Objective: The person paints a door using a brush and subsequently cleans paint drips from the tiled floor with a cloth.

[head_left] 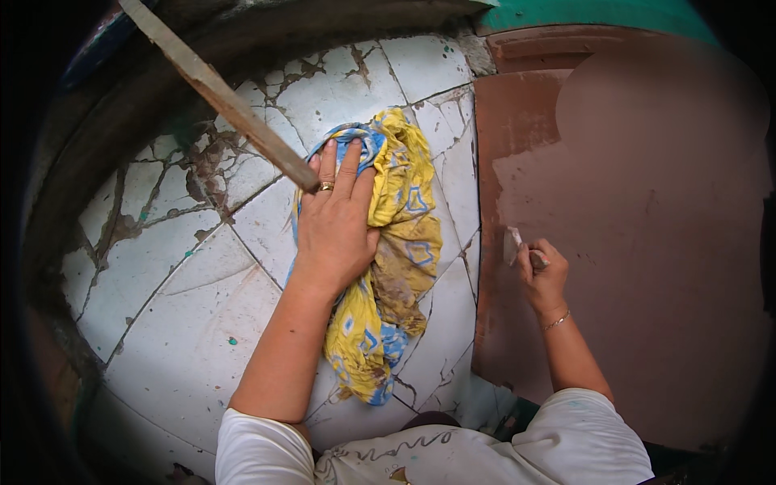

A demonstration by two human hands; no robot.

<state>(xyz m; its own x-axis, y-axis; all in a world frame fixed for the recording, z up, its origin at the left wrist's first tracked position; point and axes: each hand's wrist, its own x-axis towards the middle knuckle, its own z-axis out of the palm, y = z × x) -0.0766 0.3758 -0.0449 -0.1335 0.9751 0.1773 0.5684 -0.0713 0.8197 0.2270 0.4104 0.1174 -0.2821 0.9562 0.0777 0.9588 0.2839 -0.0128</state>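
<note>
My left hand point(338, 214) lies flat on a crumpled yellow and blue cloth point(408, 263), its fingers stretched out and pressing down near the far end. Brown smears stain the cloth, which rests on cracked white floor tiles point(202, 299). On the right, my right hand point(546, 279) is closed around a small hand tool with a pale, flat head point(512, 246). Whether that head is bristles or a blade, I cannot tell. The tool is held at the left part of a large brown panel point(598, 347), where a darker brown strip borders a lighter, duller area.
A narrow wooden stick point(230, 105) slants in from the upper left, its end close to my left fingers. Broken tile pieces point(174, 190) lie at the far left, by a dark raised edge. A green surface point(598, 16) borders the panel at the back.
</note>
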